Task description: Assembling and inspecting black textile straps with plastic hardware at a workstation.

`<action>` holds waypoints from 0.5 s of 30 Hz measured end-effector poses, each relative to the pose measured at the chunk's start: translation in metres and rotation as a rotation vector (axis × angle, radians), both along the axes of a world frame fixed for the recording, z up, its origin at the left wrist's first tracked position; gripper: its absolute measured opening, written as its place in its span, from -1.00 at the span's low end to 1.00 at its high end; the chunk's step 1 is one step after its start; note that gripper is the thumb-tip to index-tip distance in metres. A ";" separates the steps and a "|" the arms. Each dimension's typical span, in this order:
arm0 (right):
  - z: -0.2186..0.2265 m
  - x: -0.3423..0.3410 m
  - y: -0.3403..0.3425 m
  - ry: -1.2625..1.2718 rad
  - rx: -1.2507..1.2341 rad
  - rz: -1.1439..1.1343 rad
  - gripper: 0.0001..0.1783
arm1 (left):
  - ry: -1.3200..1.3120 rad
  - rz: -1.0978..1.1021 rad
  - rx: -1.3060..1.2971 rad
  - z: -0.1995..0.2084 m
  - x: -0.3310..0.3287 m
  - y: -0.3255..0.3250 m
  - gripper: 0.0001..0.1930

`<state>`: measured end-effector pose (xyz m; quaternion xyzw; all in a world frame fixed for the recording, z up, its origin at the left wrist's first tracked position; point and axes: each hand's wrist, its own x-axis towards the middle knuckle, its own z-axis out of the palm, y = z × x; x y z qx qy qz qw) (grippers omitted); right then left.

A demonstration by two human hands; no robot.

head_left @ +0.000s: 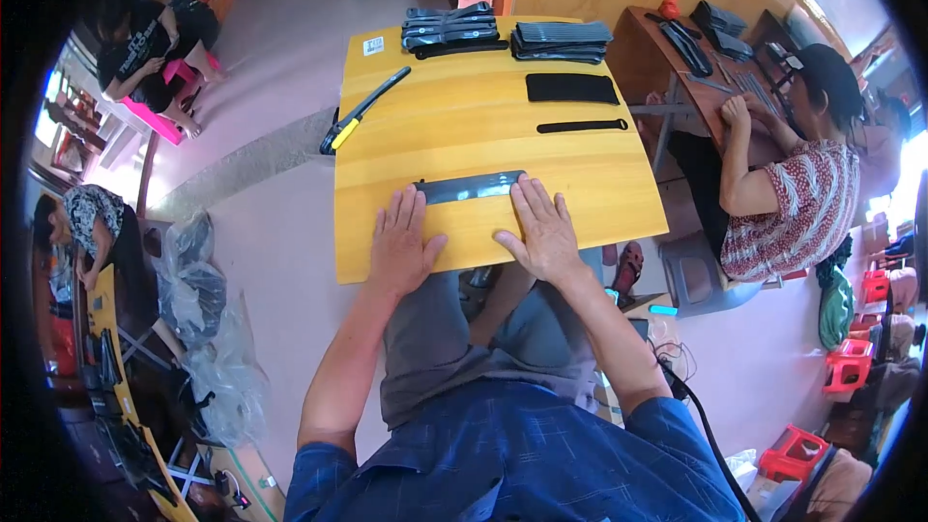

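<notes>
Left hand (401, 242), right hand (543, 232) flat on yellow board (503, 135), fingers spread, fingertips touching black strip (471, 188), gripping nothing.

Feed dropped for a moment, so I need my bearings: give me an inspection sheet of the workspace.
Surface: yellow wooden board across the person's lap.
Job's things: dark flat strip at both hands' fingertips.
Clutter: two stacks of dark pieces, black rectangle, thin black strap, yellow-handled tool.
Grippers: left hand and right hand flat, open.
Cables: black cable at right.
Surroundings: seated people working nearby.
</notes>
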<state>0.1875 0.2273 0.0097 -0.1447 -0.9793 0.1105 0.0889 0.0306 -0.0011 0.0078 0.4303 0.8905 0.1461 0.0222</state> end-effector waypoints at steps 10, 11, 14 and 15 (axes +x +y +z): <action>-0.009 0.000 0.005 -0.026 -0.018 0.024 -0.04 | -0.055 -0.274 0.109 0.026 0.057 0.097 -0.07; -0.011 -0.001 0.005 -0.048 -0.005 0.022 -0.04 | -0.086 -0.302 0.129 0.020 0.058 0.103 -0.05; -0.009 0.000 0.005 -0.011 0.031 0.033 -0.05 | -0.087 -0.297 0.086 0.006 0.042 0.094 -0.02; -0.009 -0.002 0.002 -0.015 0.023 0.040 -0.05 | -0.050 -0.273 0.027 0.002 0.034 0.084 -0.02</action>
